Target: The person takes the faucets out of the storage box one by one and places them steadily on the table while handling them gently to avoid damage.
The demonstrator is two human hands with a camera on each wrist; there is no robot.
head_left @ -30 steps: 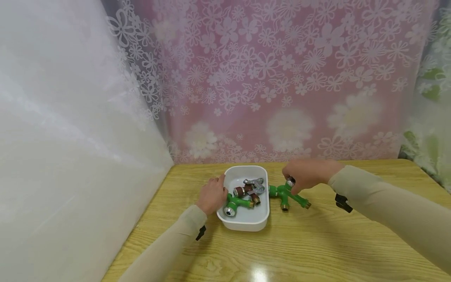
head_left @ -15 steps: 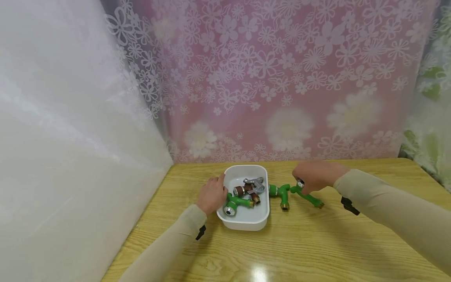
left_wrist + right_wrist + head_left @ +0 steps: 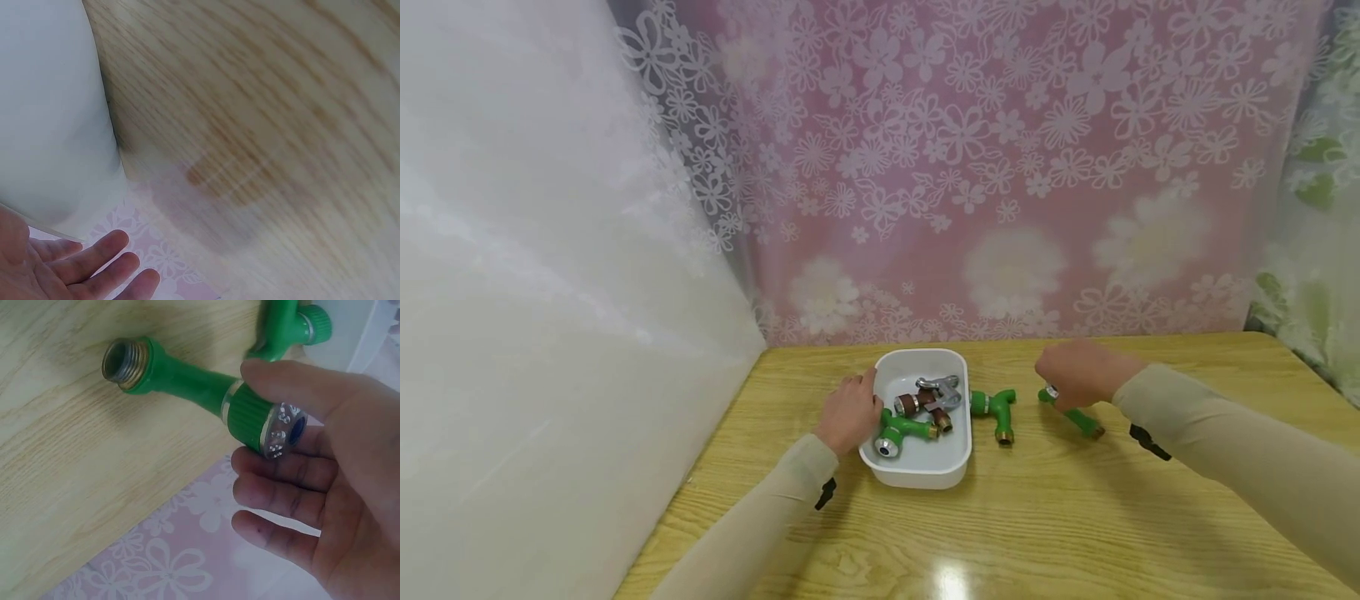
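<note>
My right hand [image 3: 1078, 371] pinches a green tap [image 3: 194, 384] between thumb and fingers at its ribbed, chrome-capped knob. The tap's brass threaded spout points away from the palm, close over the table. My left hand [image 3: 848, 412] rests at the left rim of a white plastic tub [image 3: 921, 479]; the left wrist view shows its fingers [image 3: 103, 275] spread loosely beside the tub wall. Inside the tub lie a green tap [image 3: 912, 428], a brown tap [image 3: 910, 405] and a grey metal tap [image 3: 950, 393]. Another green tap [image 3: 1000, 407] lies against the tub's right side.
Everything stands on a wood-grain table [image 3: 1037, 517]. Behind it hangs a pink flowered curtain [image 3: 955, 208], and a whitish sheet [image 3: 550, 292] closes off the left side. Light glares on the table near its front.
My right hand has moved right with its green tap, away from the other green tap beside the tub, so a gap now separates them. The left hand and tub have stayed put.
</note>
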